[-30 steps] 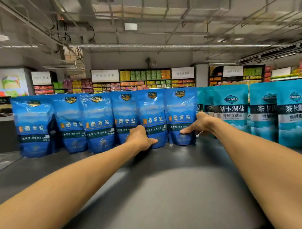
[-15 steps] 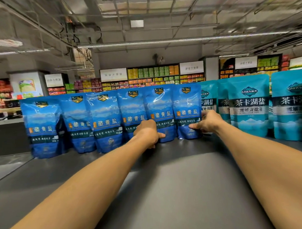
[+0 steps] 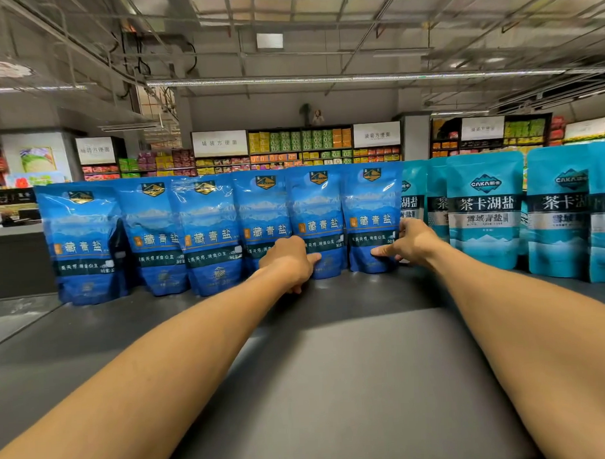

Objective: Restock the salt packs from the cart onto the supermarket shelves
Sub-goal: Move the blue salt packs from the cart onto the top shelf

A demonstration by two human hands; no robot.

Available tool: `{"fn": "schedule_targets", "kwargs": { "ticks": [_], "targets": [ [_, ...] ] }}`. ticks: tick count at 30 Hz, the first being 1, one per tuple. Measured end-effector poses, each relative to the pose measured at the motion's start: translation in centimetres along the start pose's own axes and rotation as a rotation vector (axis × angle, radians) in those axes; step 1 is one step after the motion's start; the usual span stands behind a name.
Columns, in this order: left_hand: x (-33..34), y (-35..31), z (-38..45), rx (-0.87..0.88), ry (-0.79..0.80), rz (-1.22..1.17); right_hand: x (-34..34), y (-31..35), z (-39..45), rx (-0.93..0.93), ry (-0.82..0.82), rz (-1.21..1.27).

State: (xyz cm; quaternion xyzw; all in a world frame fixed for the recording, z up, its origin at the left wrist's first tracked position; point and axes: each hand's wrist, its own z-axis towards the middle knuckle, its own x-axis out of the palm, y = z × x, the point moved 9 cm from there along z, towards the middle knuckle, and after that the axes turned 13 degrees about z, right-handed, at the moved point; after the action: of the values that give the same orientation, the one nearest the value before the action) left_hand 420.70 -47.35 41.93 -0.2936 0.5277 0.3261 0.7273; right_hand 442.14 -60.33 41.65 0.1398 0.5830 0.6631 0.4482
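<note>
Several dark-blue salt packs (image 3: 205, 232) stand upright in a row along the back of the dark grey shelf top (image 3: 334, 382). My right hand (image 3: 413, 242) grips the right edge of the rightmost blue pack (image 3: 370, 206), with the thumb on its front and the fingers behind it. My left hand (image 3: 288, 262) has its fingers curled under just in front of the row. Its thumb presses on the lower front of the neighbouring blue pack (image 3: 315, 208). The cart is out of view.
Teal salt packs (image 3: 485, 209) stand in a row right of the blue ones, close to my right hand. A lower grey counter (image 3: 17, 260) lies at the left. Aisles of stocked shelves (image 3: 298, 147) fill the background. Pipes and lights hang overhead.
Both hands stay on the same two packs at the right end of the blue row, reaching slightly further back. The camera view has shifted a little to the left.
</note>
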Motion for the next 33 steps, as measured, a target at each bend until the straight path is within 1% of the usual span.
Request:
{"fn": "schedule_targets", "kwargs": {
  "ticks": [7,11,13,18,20,22,25,27,30,33],
  "targets": [
    [-0.4,0.5,-0.5,-0.027,0.014,-0.025,-0.2,-0.4,-0.5,0.072,-0.008,-0.021],
    [-1.0,0.5,-0.8,-0.012,-0.017,-0.026,-0.4,-0.9,-1.0,0.12,0.012,-0.045],
    [-1.9,0.1,-1.3,0.029,-0.093,-0.039,-0.9,-0.6,-1.5,0.125,0.02,-0.029],
    [-6.2,-2.5,-4.0,0.099,-0.367,0.004,-3.7,1.7,-4.6,0.098,0.03,-0.001],
    [-8.3,-4.0,-5.2,0.118,-0.444,-0.042,-5.0,3.8,-6.7,0.037,0.016,0.018],
    [-10.1,-5.9,-6.7,0.153,-0.474,-0.16,-6.4,6.0,-9.8,-0.031,-0.014,0.023],
    [-11.5,-9.8,-9.6,0.236,-0.409,-0.423,-9.0,8.0,-15.2,-0.118,-0.104,0.044],
    [-11.5,-13.6,-12.3,0.337,-0.329,-0.568,-11.6,8.0,-19.6,-0.157,-0.209,0.076],
    [-11.5,-20.5,-17.6,0.529,-0.215,-0.772,-16.4,7.0,-27.1,-0.215,-0.396,0.119],
    [-10.3,-27.8,-24.8,0.673,-0.066,-1.012,-21.9,5.0,-36.6,-0.28,-0.619,0.102]
  ]
}}
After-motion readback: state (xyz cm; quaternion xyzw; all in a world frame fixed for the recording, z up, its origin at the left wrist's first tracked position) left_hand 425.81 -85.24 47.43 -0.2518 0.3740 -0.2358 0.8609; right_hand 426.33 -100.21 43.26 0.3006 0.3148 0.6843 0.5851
